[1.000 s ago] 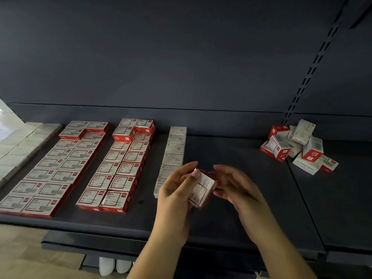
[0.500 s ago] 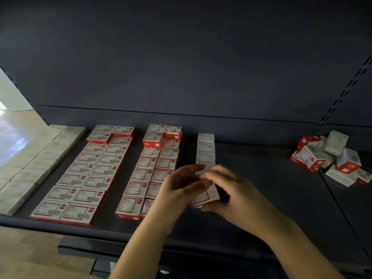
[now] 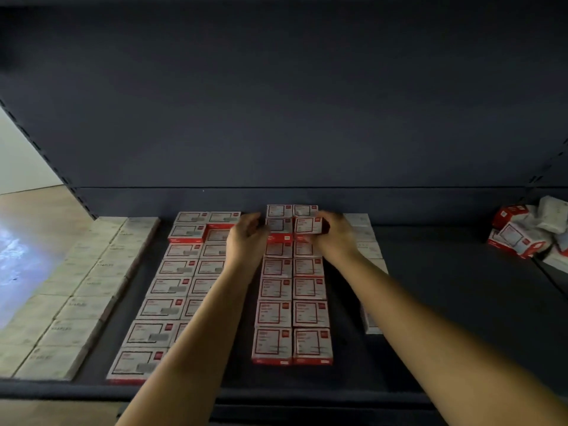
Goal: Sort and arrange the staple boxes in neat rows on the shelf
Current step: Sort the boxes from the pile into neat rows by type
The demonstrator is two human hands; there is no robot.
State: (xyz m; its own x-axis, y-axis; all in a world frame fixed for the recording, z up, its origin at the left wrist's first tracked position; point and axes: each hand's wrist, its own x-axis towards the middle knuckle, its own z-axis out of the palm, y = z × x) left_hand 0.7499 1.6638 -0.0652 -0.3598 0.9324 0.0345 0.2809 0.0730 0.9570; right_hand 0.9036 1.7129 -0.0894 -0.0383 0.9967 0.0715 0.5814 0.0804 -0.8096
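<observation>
Staple box (image 3: pixel 308 225) held by right hand (image 3: pixel 337 238), fingers curled round its right side, at far end of red-and-white double row (image 3: pixel 292 290) on shelf (image 3: pixel 445 302). Box sits on second layer, right column, long axis across row, tilted slightly. Left hand (image 3: pixel 247 238) just left of stack, fingers curled loosely, grip not discernible. Right hand nearer. Unsorted pile (image 3: pixel 531 235) well apart, far right.

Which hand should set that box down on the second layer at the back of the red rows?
Right. The right hand already grips the red-and-white staple box over the back of the stacked rows. The left hand rests beside the stack, holding nothing visible; it may only steady.
</observation>
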